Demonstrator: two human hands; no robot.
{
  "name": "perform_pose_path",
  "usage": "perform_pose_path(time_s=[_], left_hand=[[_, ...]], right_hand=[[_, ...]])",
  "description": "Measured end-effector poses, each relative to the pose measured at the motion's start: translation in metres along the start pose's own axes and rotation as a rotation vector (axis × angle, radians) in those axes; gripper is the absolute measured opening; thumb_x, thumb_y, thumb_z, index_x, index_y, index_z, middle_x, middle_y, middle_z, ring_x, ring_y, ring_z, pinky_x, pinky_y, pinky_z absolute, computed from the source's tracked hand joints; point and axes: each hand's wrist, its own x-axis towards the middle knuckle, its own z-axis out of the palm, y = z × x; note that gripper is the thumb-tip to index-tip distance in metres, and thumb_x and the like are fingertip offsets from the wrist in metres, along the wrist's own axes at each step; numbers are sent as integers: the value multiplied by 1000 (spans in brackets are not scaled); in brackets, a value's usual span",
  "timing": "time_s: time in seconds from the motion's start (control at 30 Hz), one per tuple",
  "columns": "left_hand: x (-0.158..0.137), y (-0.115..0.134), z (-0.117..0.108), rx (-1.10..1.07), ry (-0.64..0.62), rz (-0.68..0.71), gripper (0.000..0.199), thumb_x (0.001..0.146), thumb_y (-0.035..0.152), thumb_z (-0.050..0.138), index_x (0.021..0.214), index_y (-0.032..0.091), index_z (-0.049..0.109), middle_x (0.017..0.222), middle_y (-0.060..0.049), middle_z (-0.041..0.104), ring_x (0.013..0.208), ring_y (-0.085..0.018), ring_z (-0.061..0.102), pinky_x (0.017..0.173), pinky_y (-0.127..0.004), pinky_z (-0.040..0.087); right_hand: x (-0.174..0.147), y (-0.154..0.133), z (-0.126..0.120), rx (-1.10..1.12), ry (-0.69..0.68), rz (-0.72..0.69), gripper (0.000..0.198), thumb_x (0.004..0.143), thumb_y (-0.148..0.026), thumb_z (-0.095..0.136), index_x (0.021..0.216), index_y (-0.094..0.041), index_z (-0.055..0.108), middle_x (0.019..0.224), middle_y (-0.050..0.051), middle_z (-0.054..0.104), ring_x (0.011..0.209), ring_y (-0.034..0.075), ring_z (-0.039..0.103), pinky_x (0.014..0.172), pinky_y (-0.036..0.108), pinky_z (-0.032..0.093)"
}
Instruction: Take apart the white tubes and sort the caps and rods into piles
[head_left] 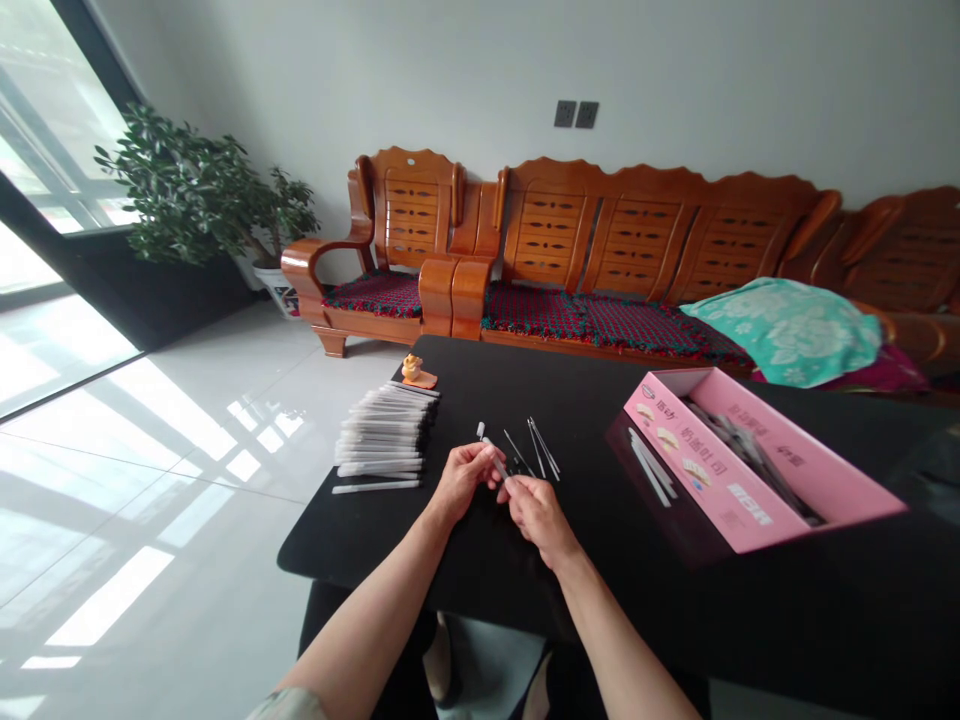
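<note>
Over the front part of the black table (480, 590), my left hand (463, 478) and my right hand (538, 512) are close together, fingers closed on one slim whitish pen barrel (493, 453). It slants between them, and its lower end is partly hidden by my fingers. Just beyond the hands lies a small white cap-like piece (481, 430). Several thin rods like pen refills (544, 448) rest to the right of it. Left of my hands a row of white pens (384, 430) with dark ends is laid side by side.
A pink box (720, 490) with dark slender items inside stands at the right, several white barrels (651, 468) beside it. A small orange figurine (414, 370) sits at the table's far left corner. Behind are a wooden sofa (555, 240) and a potted plant (202, 195).
</note>
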Motion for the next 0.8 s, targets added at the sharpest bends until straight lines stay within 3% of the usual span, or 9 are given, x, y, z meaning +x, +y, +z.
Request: perform_pose_path(time_s=[0.13,0.2,0.33,0.4,0.47,0.57,0.67,0.73,0.8], left_hand=[[1,1,1,-20,25,17,37,79,48,68,79,11,71,60,-4,61,50,-10,52,49,-21,40],[1,4,0,-47,8,10,37,79,48,68,79,11,70,59,-3,60,48,-9,49,47,-21,39],[-1,7,-1,-116,-49,-17,37,80,48,68,80,11,69,57,-1,57,45,-6,43,44,-19,34],[-1,5,-1,-117,-47,-7,36,80,47,68,80,10,69,60,-3,59,46,-6,44,44,-19,34],[0,2,0,-101,-19,7,36,80,45,69,79,9,70,62,-4,61,47,-7,47,45,-19,35],[1,-2,2,-87,34,14,36,79,45,69,79,9,71,61,-4,61,50,-7,50,47,-19,38],[3,-2,2,-100,64,28,35,79,45,69,79,9,70,60,-3,60,49,-7,49,48,-18,38],[3,-1,0,-119,53,28,35,79,45,69,78,9,70,61,-3,60,48,-6,47,47,-18,37],[3,1,-3,-144,17,7,36,79,45,69,79,9,69,59,-2,58,46,-6,45,46,-19,36]], right_hand=[[0,-8,7,-495,236,-190,40,92,-48,40,74,-19,61,63,2,58,58,12,52,53,22,32],[1,-9,9,-360,186,-111,43,92,-52,38,79,-19,62,57,0,54,49,10,46,48,22,30],[2,-6,7,195,-141,148,49,90,-60,38,94,-17,60,46,-9,40,32,6,20,36,21,22],[0,-4,5,245,-149,153,46,89,-58,41,92,-17,60,44,-11,33,32,6,16,35,21,21],[-2,-4,4,62,-18,39,43,91,-54,41,84,-17,60,44,-9,35,35,6,24,39,20,24],[-5,-5,7,-461,214,-189,40,94,-45,38,78,-18,62,56,1,56,49,11,48,50,21,30],[-4,-7,12,-735,315,-252,38,96,-39,35,82,-19,64,63,6,63,57,13,56,55,22,31],[-2,-8,15,-578,275,-201,40,95,-44,36,83,-18,63,59,4,61,51,11,52,51,21,31],[0,-9,16,-219,141,-67,45,93,-54,37,86,-17,62,53,0,55,41,9,41,43,20,27]])
